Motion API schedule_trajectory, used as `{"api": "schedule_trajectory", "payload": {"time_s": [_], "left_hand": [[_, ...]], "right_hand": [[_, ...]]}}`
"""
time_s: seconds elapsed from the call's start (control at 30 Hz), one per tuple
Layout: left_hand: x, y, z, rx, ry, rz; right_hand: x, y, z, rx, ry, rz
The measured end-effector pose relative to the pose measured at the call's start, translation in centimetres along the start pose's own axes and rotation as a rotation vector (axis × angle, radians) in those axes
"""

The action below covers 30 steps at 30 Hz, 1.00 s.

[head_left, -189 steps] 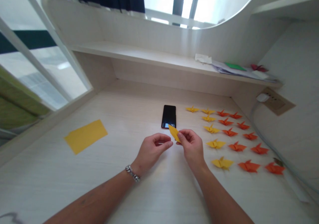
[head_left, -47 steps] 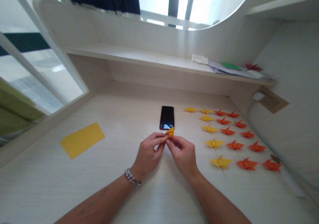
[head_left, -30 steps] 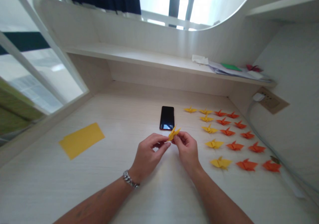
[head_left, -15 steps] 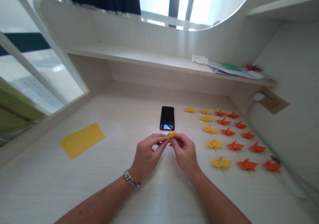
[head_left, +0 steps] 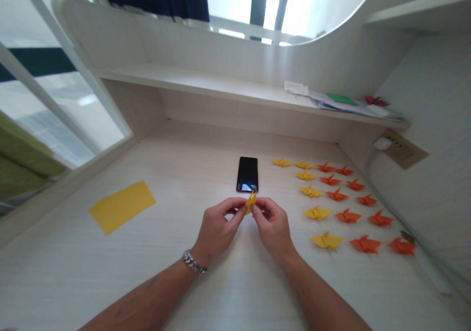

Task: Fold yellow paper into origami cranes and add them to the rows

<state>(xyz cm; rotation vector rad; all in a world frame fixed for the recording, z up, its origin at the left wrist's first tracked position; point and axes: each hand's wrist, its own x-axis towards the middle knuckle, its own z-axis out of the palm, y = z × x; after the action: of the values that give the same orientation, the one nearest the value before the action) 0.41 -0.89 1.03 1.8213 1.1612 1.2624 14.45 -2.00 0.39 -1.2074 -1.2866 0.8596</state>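
Between my two hands is a small yellow origami crane (head_left: 250,204), with two narrow points sticking up. My left hand (head_left: 222,227) pinches its left side between thumb and fingers. On the other side, the thumb and fingers of my right hand (head_left: 271,223) grip it as well. Part of the folded paper is hidden by my fingertips. Just beyond it lies a black phone (head_left: 248,174), face up. To the right, finished yellow cranes (head_left: 317,213) and orange cranes (head_left: 347,216) rest in rows on the white desk (head_left: 176,174).
Yellow paper sheets (head_left: 123,206) lie at the left of the desk. A shelf (head_left: 206,88) along the back holds papers (head_left: 331,103) and a dark red folded piece (head_left: 376,100). At the right, a cable (head_left: 390,201) runs down from a wall socket (head_left: 401,148).
The yellow crane has turned in my fingers: its wider, spread shape now looks narrow, with two points upright. My hands have stayed almost in place.
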Motion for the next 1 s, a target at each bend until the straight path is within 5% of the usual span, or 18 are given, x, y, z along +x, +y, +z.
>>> {"api": "schedule_trajectory", "payload": {"time_s": [0.4,0.83,1.0], "left_hand": [[0.6,-0.7,-0.2,-0.071,-0.016,-0.105],[0.9,-1.0,0.1,-0.538,-0.011,-0.339],[1.0,-0.5,0.0,-0.554,-0.066,-0.369]], "right_hand": [[-0.2,0.2,0.1,-0.057,-0.046,-0.001],[0.4,1.0,-0.1,0.146,-0.11,0.084],[0.4,1.1,-0.1,0.172,-0.103,0.123]]}}
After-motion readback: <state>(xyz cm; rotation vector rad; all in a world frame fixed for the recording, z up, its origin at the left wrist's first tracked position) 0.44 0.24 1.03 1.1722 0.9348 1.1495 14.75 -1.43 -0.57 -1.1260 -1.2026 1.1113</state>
